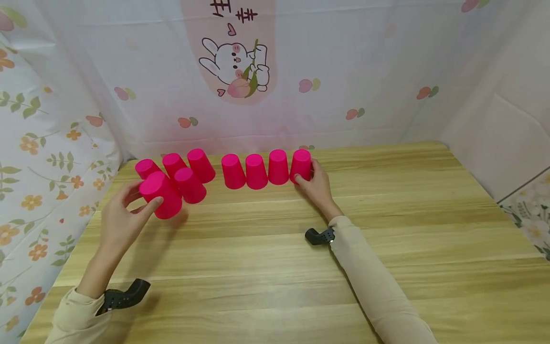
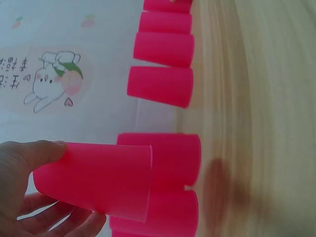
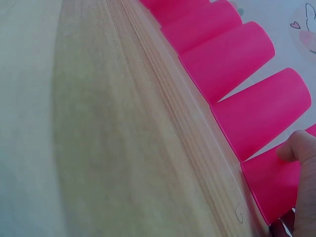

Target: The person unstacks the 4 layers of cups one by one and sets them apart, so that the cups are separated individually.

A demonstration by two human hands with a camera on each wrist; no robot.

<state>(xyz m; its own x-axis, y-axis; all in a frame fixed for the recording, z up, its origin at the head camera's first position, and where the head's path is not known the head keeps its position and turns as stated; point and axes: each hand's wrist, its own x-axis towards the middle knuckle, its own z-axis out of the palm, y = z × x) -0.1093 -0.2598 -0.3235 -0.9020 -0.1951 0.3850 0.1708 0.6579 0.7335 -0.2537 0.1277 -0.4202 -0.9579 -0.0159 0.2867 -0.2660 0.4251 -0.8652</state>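
Note:
My left hand [image 1: 121, 217] grips a bright pink plastic cup [image 1: 162, 197] turned bottom up, thumb on one side and fingers on the other. It is held up off the wooden table, its shadow falling below it. In the left wrist view this held cup [image 2: 98, 180] overlaps other cups behind it. At the right end of a row, my right hand [image 1: 319, 188] holds another upside-down pink cup [image 1: 301, 165], thumb on its near side. The right wrist view has the thumb against that cup [image 3: 271, 182], whose rim rests on the table beside its neighbour.
Along the row to the left stand more inverted pink cups, among them one next to the right hand's cup [image 1: 278, 167]. Several others, including a near one [image 1: 190, 185], cluster behind the left hand. A patterned cloth [image 1: 343, 71] hangs behind the wooden table [image 1: 266, 267].

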